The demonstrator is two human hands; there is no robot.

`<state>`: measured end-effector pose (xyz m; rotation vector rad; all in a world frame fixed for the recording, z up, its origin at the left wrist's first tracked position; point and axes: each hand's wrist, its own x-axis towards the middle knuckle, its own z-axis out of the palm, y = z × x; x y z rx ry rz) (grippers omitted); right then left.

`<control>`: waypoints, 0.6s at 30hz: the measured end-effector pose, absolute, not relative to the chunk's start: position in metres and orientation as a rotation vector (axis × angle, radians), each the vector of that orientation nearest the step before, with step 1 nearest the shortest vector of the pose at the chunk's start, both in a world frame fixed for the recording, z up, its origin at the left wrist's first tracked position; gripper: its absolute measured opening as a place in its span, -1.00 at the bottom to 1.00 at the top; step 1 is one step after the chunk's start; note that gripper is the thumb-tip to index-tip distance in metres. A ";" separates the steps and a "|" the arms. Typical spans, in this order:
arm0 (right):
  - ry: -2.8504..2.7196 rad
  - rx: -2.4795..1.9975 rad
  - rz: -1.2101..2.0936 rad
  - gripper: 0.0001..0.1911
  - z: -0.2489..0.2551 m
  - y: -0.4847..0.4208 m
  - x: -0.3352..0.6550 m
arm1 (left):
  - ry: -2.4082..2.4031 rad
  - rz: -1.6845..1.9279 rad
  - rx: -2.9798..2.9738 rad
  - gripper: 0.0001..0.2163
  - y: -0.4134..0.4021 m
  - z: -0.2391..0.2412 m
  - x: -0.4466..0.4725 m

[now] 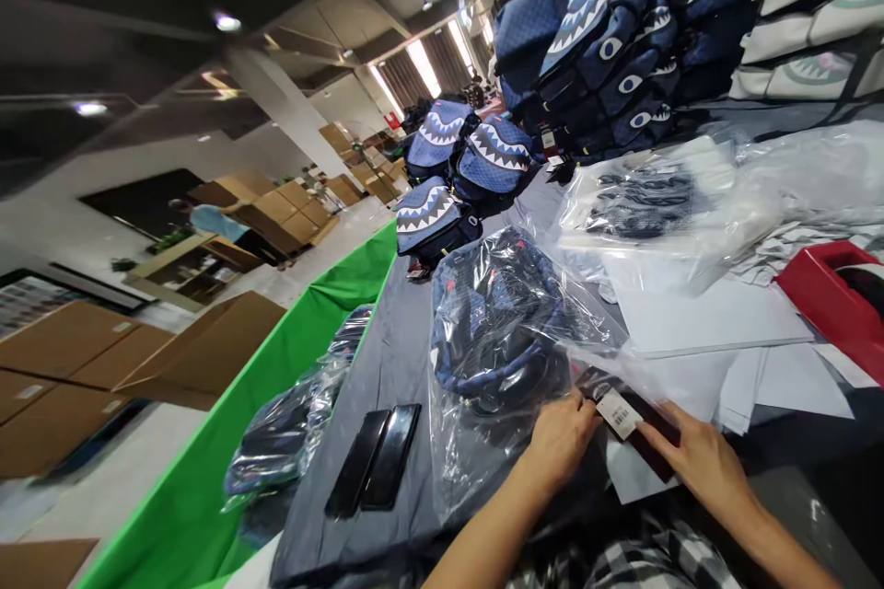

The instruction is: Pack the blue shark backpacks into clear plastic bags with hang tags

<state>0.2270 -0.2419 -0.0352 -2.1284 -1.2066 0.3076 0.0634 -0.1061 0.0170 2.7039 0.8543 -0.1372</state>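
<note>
- Bagged backpack (497, 331), dark blue inside crinkled clear plastic, lies near the table's (401, 340) front edge, its open end toward the person
- Left hand (563, 437) pinches that plastic; right hand (697, 460) rests fingers on a dark hang tag (622, 409) with a white label
- Slippery film could slip from the pinch, or tear if tugged
- Two black phones (377, 460) near the left edge could get knocked
</note>
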 end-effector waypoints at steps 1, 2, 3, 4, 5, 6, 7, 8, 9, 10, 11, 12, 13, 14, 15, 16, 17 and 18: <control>-1.249 -2.134 0.172 -0.57 -0.035 -0.242 0.227 | 0.793 -0.114 2.816 -0.78 -0.105 0.019 0.061; -1.298 -2.117 0.027 -0.59 -0.033 -0.242 0.227 | 0.697 -0.051 2.948 -0.76 -0.103 0.022 0.061; -1.353 -2.084 -0.110 -0.62 -0.030 -0.242 0.226 | 0.567 0.047 3.081 -0.72 -0.100 0.025 0.061; -1.407 -2.041 -0.228 -0.66 -0.027 -0.241 0.223 | 0.413 0.163 3.189 -0.66 -0.096 0.029 0.063; -1.455 -1.996 -0.321 -0.69 -0.023 -0.242 0.219 | 0.239 0.265 3.252 -0.62 -0.092 0.033 0.067; -1.498 -1.957 -0.381 -0.71 -0.019 -0.243 0.214 | 0.062 0.319 3.280 -0.62 -0.088 0.038 0.072; -1.538 -1.922 -0.410 -0.71 -0.015 -0.246 0.207 | -0.099 0.314 3.282 -0.65 -0.084 0.043 0.077; -1.575 -1.890 -0.412 -0.71 -0.011 -0.251 0.201 | -0.239 0.262 3.260 -0.71 -0.081 0.047 0.081; -1.611 -1.854 -0.397 -0.70 -0.006 -0.256 0.195 | -0.348 0.191 3.222 -0.79 -0.079 0.051 0.084; -1.645 -1.811 -0.371 -0.69 -0.002 -0.261 0.191 | -0.434 0.120 3.175 -0.84 -0.077 0.053 0.086; -1.662 -1.765 -0.352 -0.66 0.003 -0.265 0.188 | -0.495 0.062 3.123 -0.83 -0.075 0.054 0.086; -1.657 -1.720 -0.349 -0.62 0.008 -0.268 0.188 | -0.492 0.047 3.082 -0.80 -0.072 0.053 0.085; -1.631 -1.698 -0.356 -0.58 0.013 -0.268 0.190 | -0.501 0.064 3.042 -0.76 -0.068 0.051 0.083; -1.591 -1.706 -0.382 -0.57 0.018 -0.266 0.194 | -0.465 0.060 3.009 -0.72 -0.063 0.048 0.080; -1.552 -1.744 -0.420 -0.57 0.022 -0.262 0.199 | -0.442 0.019 2.966 -0.69 -0.059 0.043 0.077; -1.517 -1.807 -0.445 -0.53 0.025 -0.254 0.206 | -0.426 -0.025 2.921 -0.66 -0.055 0.039 0.073; -1.495 -1.877 -0.446 -0.45 0.027 -0.244 0.212 | -0.423 -0.071 2.877 -0.64 -0.053 0.034 0.068; -1.485 -1.933 -0.424 -0.39 0.028 -0.232 0.219 | -0.425 -0.094 2.836 -0.61 -0.051 0.030 0.063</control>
